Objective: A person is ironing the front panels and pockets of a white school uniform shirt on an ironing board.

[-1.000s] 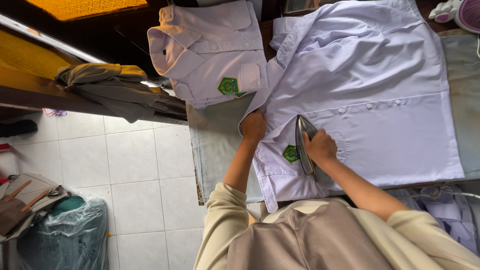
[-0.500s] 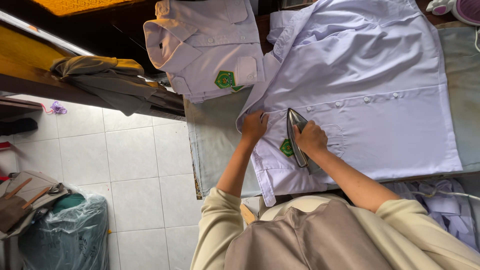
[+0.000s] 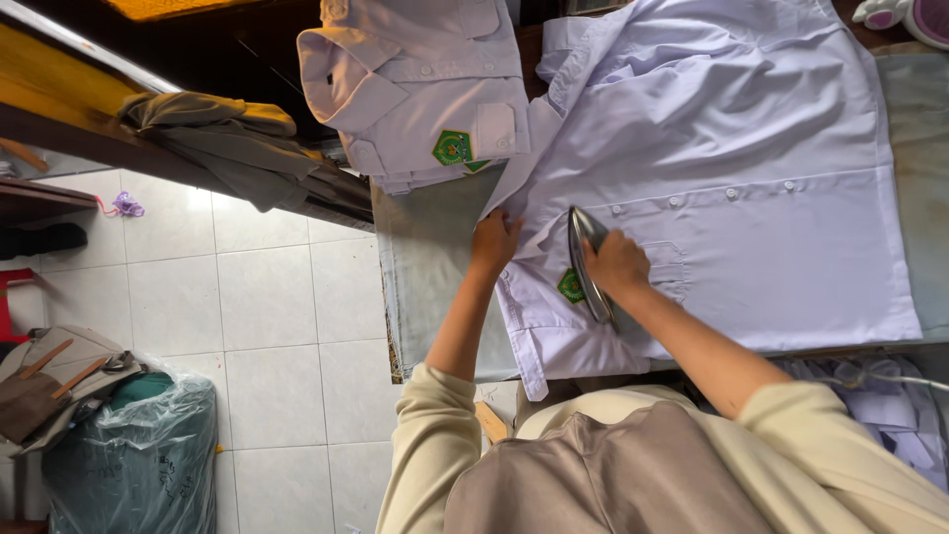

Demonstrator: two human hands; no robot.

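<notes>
The iron (image 3: pixel 589 265) has been carried a little further up the shirt since the earlier frame, toward the row of buttons, and the green badge (image 3: pixel 570 287) is now seen just beside its edge. One iron is gripped by the right hand (image 3: pixel 618 265), fingers closed around its handle. The left hand (image 3: pixel 493 240) is laid flat and open on the fabric at the shirt's edge, pressing it down. Two pale lilac shirts are counted: one spread shirt (image 3: pixel 732 188) lies open on the ironing table (image 3: pixel 425 257) under the iron, and one folded shirt (image 3: pixel 420 89) is set just beside it, touching its collar end. Each shirt carries one green badge. Four white buttons are visible in a line on the spread shirt. One grey-brown garment (image 3: pixel 227 138) is draped over a wooden ledge. On the white tiled floor (image 3: pixel 267 316), one bulging green plastic bag (image 3: pixel 129 455) is seen, with a brown bag leaning near it.
</notes>
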